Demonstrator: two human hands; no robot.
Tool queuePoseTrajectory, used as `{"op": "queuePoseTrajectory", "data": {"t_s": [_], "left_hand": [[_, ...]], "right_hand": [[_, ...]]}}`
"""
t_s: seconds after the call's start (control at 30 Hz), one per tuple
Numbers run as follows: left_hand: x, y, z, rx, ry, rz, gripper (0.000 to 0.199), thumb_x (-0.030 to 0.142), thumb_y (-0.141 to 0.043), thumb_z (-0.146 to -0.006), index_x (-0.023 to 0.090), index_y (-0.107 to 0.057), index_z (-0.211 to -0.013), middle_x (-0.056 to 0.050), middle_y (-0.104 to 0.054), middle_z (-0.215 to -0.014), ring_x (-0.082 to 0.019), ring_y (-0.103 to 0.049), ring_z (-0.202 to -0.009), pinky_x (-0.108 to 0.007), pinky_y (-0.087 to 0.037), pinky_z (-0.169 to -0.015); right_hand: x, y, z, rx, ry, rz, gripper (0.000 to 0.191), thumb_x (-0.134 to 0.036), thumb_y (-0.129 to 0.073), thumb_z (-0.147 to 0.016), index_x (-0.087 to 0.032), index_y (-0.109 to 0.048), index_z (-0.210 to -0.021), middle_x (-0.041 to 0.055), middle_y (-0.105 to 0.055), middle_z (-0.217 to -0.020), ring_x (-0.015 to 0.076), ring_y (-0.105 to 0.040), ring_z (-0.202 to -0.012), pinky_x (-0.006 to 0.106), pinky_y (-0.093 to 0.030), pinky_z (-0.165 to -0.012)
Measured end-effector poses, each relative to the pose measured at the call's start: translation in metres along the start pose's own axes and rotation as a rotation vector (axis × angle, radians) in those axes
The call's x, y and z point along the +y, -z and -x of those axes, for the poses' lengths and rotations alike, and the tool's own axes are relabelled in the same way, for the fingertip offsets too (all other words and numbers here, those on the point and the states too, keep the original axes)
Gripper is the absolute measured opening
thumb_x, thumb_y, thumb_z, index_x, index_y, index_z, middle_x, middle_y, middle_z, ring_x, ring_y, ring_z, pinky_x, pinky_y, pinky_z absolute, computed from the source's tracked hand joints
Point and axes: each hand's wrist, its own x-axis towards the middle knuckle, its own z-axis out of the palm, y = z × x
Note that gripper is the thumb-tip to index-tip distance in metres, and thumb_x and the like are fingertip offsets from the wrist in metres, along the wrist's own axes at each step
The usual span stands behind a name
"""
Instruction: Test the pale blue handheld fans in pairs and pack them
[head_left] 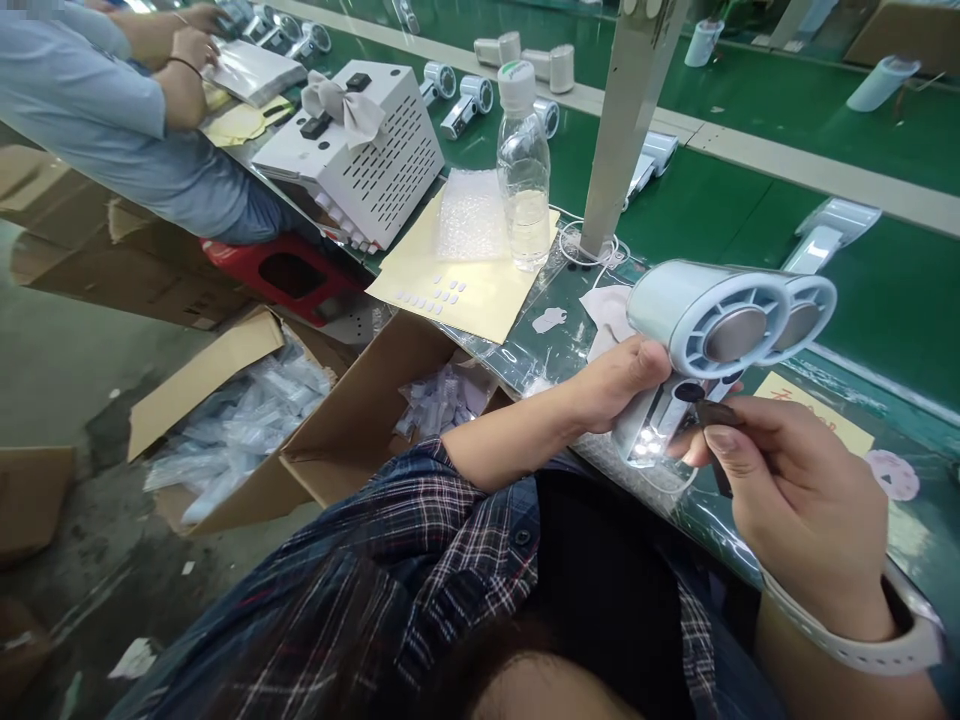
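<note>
My left hand [619, 385] is closed around light blue handheld fans [694, 310] with shiny handles. Two round fan heads show side by side, the second partly behind the first. Between the thumb and fingers of my right hand [799, 500] is pinched a thin dark strip [718, 450], its tip close to the black oval on the front fan's handle. Whether the strip touches the oval, I cannot tell. Fingers behind the handles are partly hidden. Just left of the fans, a pale cloth [606, 312] lies on the green bench.
A water bottle [529, 190] stands on yellow paper [487, 305] beside a white vented box [367, 160]. A metal post [626, 130] rises behind the fans. Cartons [315, 470] with bagged items sit lower left. At upper left, a co-worker's hands [193, 45] are over a white packet. More fans [821, 240] rest on the green belt.
</note>
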Motion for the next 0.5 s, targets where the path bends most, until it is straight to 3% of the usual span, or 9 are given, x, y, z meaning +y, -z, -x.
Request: {"op": "queuePoseTrajectory", "data": {"t_s": [0.17, 0.33, 0.4, 0.5], "left_hand": [[-0.001, 0.002, -0.004, 0.019, -0.04, 0.0, 0.098, 0.112, -0.062, -0.044, 0.018, -0.066, -0.072, -0.018, -0.078, -0.094, -0.04, -0.076, -0.11, -0.042, -0.064, -0.076], [-0.003, 0.007, -0.006, 0.068, -0.056, 0.009, 0.095, 0.111, -0.063, -0.046, 0.018, -0.062, -0.067, -0.018, -0.079, -0.092, -0.036, -0.078, -0.101, -0.038, -0.062, -0.071], [-0.001, 0.01, -0.005, 0.078, -0.064, 0.008, 0.095, 0.111, -0.063, -0.046, 0.018, -0.063, -0.067, -0.017, -0.078, -0.089, -0.034, -0.078, -0.097, -0.038, -0.061, -0.071], [0.004, 0.016, -0.004, 0.104, -0.093, 0.018, 0.094, 0.111, -0.062, -0.047, 0.019, -0.062, -0.067, -0.016, -0.076, -0.085, -0.033, -0.077, -0.097, -0.041, -0.063, -0.078]], "right_hand": [[0.004, -0.008, -0.001, 0.024, 0.1, 0.067, 0.016, -0.036, -0.06, -0.108, -0.029, -0.069, -0.098, -0.0026, -0.078, -0.077, 0.0178, -0.074, -0.066, 0.031, -0.054, -0.063], [-0.002, -0.009, 0.002, 0.054, 0.208, 0.227, 0.019, -0.038, -0.057, -0.109, -0.029, -0.07, -0.099, -0.0012, -0.076, -0.074, 0.0179, -0.07, -0.058, 0.031, -0.048, -0.058], [0.006, -0.007, 0.001, 0.129, 0.121, 0.254, 0.02, -0.043, -0.061, -0.107, -0.028, -0.072, -0.101, 0.0021, -0.078, -0.079, 0.0224, -0.074, -0.066, 0.034, -0.051, -0.062], [0.038, -0.008, -0.01, 0.342, -0.146, 0.099, 0.023, -0.048, -0.06, -0.105, -0.027, -0.069, -0.103, 0.0047, -0.076, -0.077, 0.0289, -0.076, -0.069, 0.039, -0.053, -0.062]]}}
